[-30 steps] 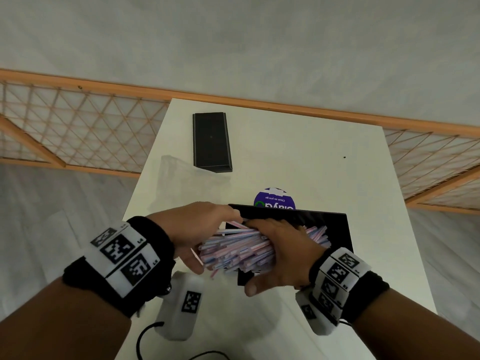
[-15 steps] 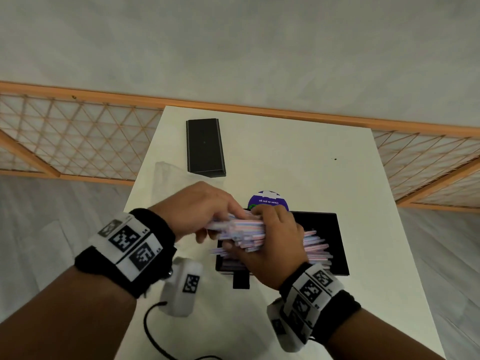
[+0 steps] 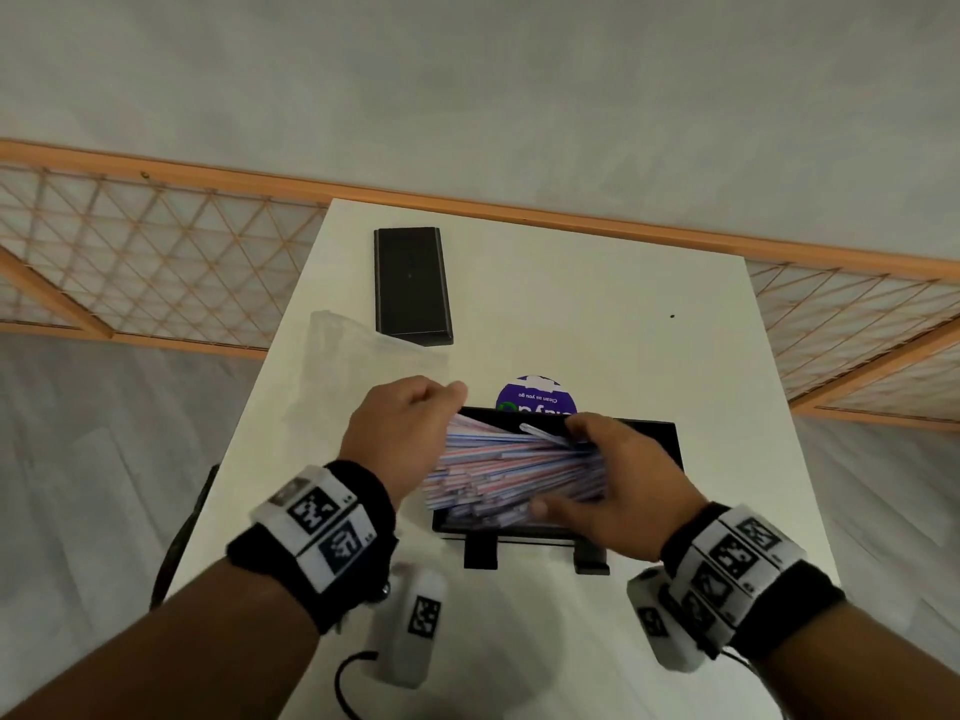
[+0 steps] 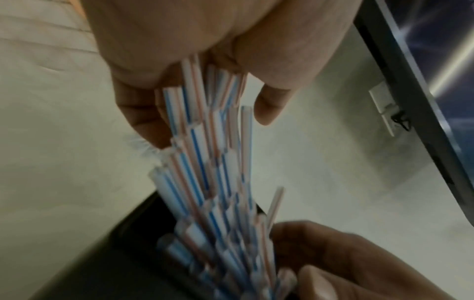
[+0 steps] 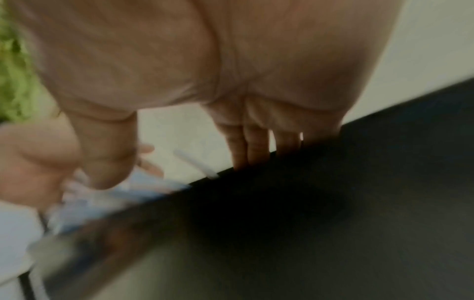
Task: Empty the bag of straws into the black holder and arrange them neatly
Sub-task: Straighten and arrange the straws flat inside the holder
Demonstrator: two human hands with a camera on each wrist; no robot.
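A bundle of red, blue and white striped straws [image 3: 511, 467] lies crosswise over the black holder [image 3: 657, 433] in the middle of the table. My left hand [image 3: 415, 428] curls round the bundle's left ends. In the left wrist view those fingers [image 4: 269, 105] cup the straws [image 4: 205, 166] from above. My right hand [image 3: 608, 472] grips the right ends, thumb on the near side. In the blurred right wrist view its fingers [image 5: 256, 146] reach down behind the holder's wall [image 5: 307, 223]. The empty clear bag [image 3: 363, 350] lies flat at the table's left edge.
A flat black box [image 3: 410, 285] lies at the far left of the white table [image 3: 597, 293]. A round purple sticker [image 3: 535, 394] shows just beyond the holder. A wooden lattice rail [image 3: 156, 272] runs behind the table. A black cable [image 3: 343, 683] hangs near the front edge.
My right hand has slid from the middle of the bundle to its right ends and my left hand to the left ends. The straws now lie spread along the holder.
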